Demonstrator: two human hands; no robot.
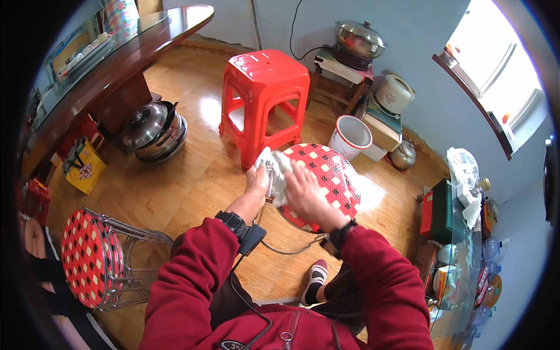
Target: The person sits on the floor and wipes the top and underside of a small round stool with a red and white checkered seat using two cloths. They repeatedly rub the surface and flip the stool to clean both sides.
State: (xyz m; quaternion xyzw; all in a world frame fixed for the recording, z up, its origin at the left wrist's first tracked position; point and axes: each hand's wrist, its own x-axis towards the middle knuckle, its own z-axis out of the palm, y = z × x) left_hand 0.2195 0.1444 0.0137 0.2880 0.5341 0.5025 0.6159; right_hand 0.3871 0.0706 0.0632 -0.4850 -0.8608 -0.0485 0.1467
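A crumpled grey-white cloth [277, 177] is bunched between my two hands, over the near left edge of a round stool seat. My left hand [257, 181] grips its left side, with the thumb along the near edge. From the other side, my right hand [308, 192] has its fingers on the cloth; the hand is blurred, and its fingertips are partly lost in the folds. Below sits the low stool [337, 175], its round seat patterned in red, black and cream checks. Part of the seat is hidden by my right hand, and a bent metal tube of its frame shows underneath.
A red plastic stool [267, 83] stands just beyond my hands. More checked metal stools [85, 258] lie at the left, near another person's hand [35, 240]. A white bucket [352, 133] is behind the seat. Lidded pots [146, 124] sit below a wooden table [131, 57]; a glass-topped table [459, 280] is right.
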